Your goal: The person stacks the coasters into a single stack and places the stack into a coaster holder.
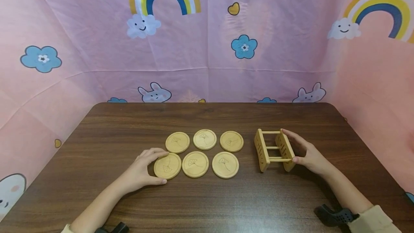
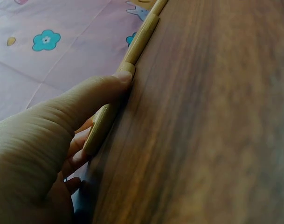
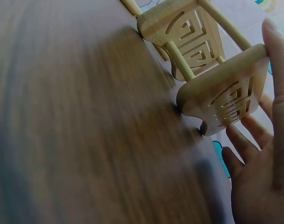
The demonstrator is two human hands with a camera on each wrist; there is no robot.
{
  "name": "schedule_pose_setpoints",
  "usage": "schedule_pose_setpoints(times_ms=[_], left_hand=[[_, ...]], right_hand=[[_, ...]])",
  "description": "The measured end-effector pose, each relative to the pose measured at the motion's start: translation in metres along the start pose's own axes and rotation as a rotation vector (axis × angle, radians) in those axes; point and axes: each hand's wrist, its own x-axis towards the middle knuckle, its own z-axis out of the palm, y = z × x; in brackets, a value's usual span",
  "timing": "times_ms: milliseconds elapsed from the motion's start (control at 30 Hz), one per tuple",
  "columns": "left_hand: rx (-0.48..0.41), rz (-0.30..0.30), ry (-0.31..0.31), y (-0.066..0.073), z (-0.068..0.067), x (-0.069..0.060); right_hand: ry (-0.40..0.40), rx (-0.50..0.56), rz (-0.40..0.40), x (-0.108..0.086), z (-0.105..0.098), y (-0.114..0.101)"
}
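My left hand (image 1: pixel 140 172) holds a round wooden coaster (image 1: pixel 167 167) by its edge, thumb on the near side and fingers on the far side. In the left wrist view the thumb (image 2: pixel 109 86) lies against the coaster's rim (image 2: pixel 102 126). My right hand (image 1: pixel 308 155) grips the right end panel of a small wooden coaster rack (image 1: pixel 280 159), with the thumb at the near end and a finger at the far end. Cut-out slots mark the rack's panel (image 3: pixel 235 93) in the right wrist view, and round bars join its two panels.
More coasters with an engraved ginkgo leaf lie flat in two rows, among them a front middle coaster (image 1: pixel 195 164), a front right coaster (image 1: pixel 225 165) and a back right coaster (image 1: pixel 231 141). Everything stands on a dark wooden table (image 1: pixel 200 204). A patterned cloth (image 1: pixel 275 60) hangs behind.
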Motion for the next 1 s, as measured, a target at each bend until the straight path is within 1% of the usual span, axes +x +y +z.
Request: schedule_pose_setpoints(times_ms=[167, 367, 633, 800, 1000], left_hand=[[0.001, -0.015, -0.011, 0.0007, 0.0005, 0.0019], [-0.026, -0.022, -0.014, 0.0014, 0.0000, 0.0018], [-0.034, -0.035, -0.018, -0.0016, 0.0007, 0.0012], [-0.034, -0.026, -0.017, -0.0025, 0.0002, 0.0010], [-0.038, 0.000, -0.009, -0.0025, -0.0010, 0.0005]], right_hand=[[0.010, -0.003, 0.003, -0.0012, 0.0002, -0.0002], [0.006, 0.011, 0.006, -0.0008, 0.0009, -0.0015], [-0.001, 0.023, -0.001, 0.0003, 0.0010, -0.0010], [0.001, 0.016, 0.020, -0.0003, 0.0009, -0.0014], [-0.004, 0.022, 0.016, -0.0002, 0.0007, -0.0014]])
